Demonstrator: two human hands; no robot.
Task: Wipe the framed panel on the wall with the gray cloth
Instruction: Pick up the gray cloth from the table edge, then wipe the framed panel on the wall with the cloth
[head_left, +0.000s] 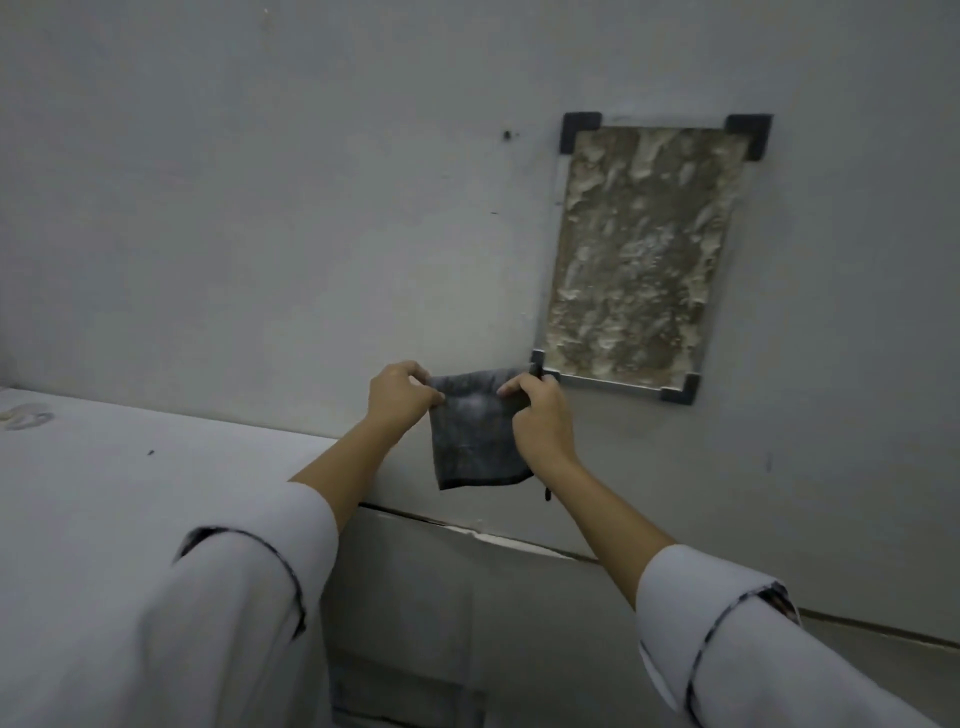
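Observation:
A framed panel (644, 249) hangs on the grey wall at the right, with a rough, mottled beige-grey surface, a thin metal frame and black corner pieces. A dark gray cloth (472, 441) hangs in front of the wall, just below and left of the panel's lower left corner. My left hand (400, 397) pinches its upper left edge. My right hand (543, 421) pinches its upper right edge, close to that corner piece. The cloth hangs down between both hands, apart from the panel's surface.
A white table or counter top (104, 493) runs along the wall at the left, with a pale ring-shaped object (26, 415) near its far left. A cracked ledge (493, 540) runs below the cloth. A small dark mark (507, 135) sits on the wall left of the panel.

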